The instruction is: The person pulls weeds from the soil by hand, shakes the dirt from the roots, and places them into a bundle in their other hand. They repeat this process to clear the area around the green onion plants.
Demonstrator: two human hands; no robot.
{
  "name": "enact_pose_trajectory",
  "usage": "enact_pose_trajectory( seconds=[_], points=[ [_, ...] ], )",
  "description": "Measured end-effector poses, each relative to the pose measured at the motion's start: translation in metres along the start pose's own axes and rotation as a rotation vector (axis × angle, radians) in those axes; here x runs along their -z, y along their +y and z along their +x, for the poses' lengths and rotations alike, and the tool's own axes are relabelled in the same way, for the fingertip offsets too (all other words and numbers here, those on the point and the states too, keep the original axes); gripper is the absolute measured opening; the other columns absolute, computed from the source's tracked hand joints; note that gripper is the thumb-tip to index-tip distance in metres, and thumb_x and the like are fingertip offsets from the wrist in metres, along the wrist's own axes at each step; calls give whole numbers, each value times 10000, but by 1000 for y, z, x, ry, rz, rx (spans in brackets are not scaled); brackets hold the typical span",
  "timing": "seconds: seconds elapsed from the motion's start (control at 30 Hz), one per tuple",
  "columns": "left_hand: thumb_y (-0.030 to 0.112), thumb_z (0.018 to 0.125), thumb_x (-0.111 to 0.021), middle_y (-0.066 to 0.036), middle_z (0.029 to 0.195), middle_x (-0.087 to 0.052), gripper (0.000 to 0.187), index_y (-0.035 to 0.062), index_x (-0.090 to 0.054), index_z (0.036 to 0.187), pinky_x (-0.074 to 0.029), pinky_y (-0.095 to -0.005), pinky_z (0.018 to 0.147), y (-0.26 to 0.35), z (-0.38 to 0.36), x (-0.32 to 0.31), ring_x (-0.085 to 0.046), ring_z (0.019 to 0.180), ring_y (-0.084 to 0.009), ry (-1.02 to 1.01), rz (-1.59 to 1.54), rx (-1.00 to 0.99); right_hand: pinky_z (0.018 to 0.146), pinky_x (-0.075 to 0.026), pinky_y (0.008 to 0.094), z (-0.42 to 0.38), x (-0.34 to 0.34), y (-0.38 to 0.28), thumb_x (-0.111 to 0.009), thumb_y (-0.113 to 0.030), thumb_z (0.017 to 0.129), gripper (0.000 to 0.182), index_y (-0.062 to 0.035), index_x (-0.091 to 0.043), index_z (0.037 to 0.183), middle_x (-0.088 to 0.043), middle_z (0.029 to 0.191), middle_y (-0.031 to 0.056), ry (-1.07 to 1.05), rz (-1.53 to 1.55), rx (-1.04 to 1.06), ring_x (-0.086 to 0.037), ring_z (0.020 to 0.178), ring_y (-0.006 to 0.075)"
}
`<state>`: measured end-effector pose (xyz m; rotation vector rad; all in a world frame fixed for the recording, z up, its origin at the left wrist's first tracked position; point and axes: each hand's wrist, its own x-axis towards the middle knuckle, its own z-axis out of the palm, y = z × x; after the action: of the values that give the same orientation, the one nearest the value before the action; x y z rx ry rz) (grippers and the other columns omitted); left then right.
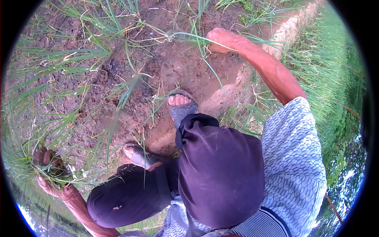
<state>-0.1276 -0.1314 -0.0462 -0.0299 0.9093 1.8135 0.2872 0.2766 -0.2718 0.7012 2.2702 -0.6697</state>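
At the lower left, my left hand (51, 168) is closed around a bunch of pulled grass (65, 177), whose thin blades stick out on several sides. At the upper right, my right hand (221, 40) reaches down to the soil beside a green leafy plant (197, 35). Its fingers are bent down and their tips are hidden, so what they hold, if anything, does not show. Long narrow leaves pass close to this hand. The two hands are far apart, on either side of my feet.
Brown, damp soil (166, 63) carries rows of long-leaved plants (114, 25) on the left. My sandaled foot (181, 104) and another sandal (140, 156) stand on it. A raised earth ridge (286, 35) borders dense green growth (319, 71) at the right. Dark-clothed knees fill the lower middle.
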Motion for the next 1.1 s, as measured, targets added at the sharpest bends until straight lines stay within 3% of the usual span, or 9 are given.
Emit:
enact_pose_trajectory(
  seconds=[0.03,0.13,0.27,0.4,0.53,0.7,0.8,0.93,1.1],
  points=[
    [31,752,-655,-100,1003,-397,679,-77,-300,1320,-387,-262,629,0,1,0,-388,797,-168,-9,27,-14,626,-492,482,0,-17,11,-587,-106,706,123,-16,-633,776,-606,720,239,152,-39,165,-612,721,419],
    [51,762,-661,-106,999,-401,710,-102,-291,1348,-386,-256,623,-1,2,-1,-387,787,-165,-7,60,-8,626,-494,481,5,-33,18,-590,-109,712,111,-22,-624,772,-604,704,223,293,-74,222,-611,721,418],
    [42,760,-657,-106,996,-402,723,-98,-273,1356,-385,-257,635,2,-1,5,-388,787,-164,10,88,-4,677,-519,458,17,-24,19,-583,-119,767,125,-32,-650,826,-640,759,221,400,-96,30,-636,743,395],
    [18,765,-642,-110,999,-393,671,-50,-292,1334,-387,-269,644,-2,2,-1,-381,793,-170,-5,-9,22,664,-511,449,17,-6,-32,-613,-226,777,229,-19,-654,865,-624,759,257,111,143,2,-633,743,414],
    [-94,660,-623,-56,935,-383,477,29,-438,1081,-372,-281,682,-5,0,-22,-374,799,-151,105,-56,58,712,-529,467,32,-32,-53,-607,-232,763,245,-17,-655,871,-649,793,238,294,57,-32,-647,791,412],
    [-75,700,-615,-62,957,-387,492,47,-416,1132,-402,-284,711,-2,-5,-9,-393,818,-156,68,-43,-40,736,-501,499,34,-36,-49,-624,-254,756,303,12,-620,901,-652,805,204,361,-77,39,-641,818,381],
    [-78,705,-617,-65,972,-389,485,48,-417,1128,-405,-285,716,-5,-6,-17,-394,819,-156,54,-46,-61,690,-520,463,37,-13,-33,-616,-233,759,242,-52,-649,917,-656,765,196,505,395,-113,-649,759,377],
    [-83,694,-625,-68,1000,-398,487,44,-416,1114,-411,-299,730,-3,-4,-10,-403,849,-160,9,-94,-17,677,-516,452,66,-10,-40,-611,-304,828,274,-58,-646,943,-631,718,211,754,279,84,-640,730,370],
    [-50,685,-654,-79,978,-411,504,-20,-426,1133,-397,-282,662,-1,-9,-14,-401,850,-176,48,-57,-6,675,-507,467,87,-13,-62,-615,-181,799,161,-34,-561,836,-607,814,198,717,76,142,-624,806,384]
  ],
)
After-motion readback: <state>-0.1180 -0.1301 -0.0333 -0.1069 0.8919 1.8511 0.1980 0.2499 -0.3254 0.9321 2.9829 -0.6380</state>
